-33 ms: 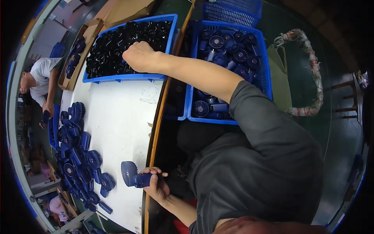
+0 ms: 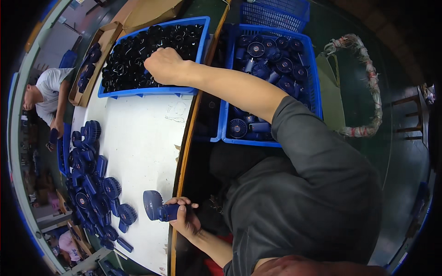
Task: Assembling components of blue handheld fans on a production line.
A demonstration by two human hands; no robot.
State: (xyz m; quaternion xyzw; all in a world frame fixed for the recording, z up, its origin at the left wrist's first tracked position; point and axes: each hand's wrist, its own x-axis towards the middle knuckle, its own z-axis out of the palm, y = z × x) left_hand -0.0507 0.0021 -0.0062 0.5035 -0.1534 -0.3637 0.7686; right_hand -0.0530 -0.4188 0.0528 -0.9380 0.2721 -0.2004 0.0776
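Note:
My left hand is wrapped round the handle of a dark blue handheld fan, held over the table's near edge with its round head pointing away from me. My right hand is closed among small glossy black parts that fill a blue tray. Its fingertips are hidden, and what they grip cannot be made out. Further across the white tabletop lies a heap of blue handheld fans.
Beside me stands a blue crate full of blue fans. A cardboard box with dark parts lies beyond the tray. Across the table, a person in a light shirt holds a dark object. A wrapped hoop handle rises at the right.

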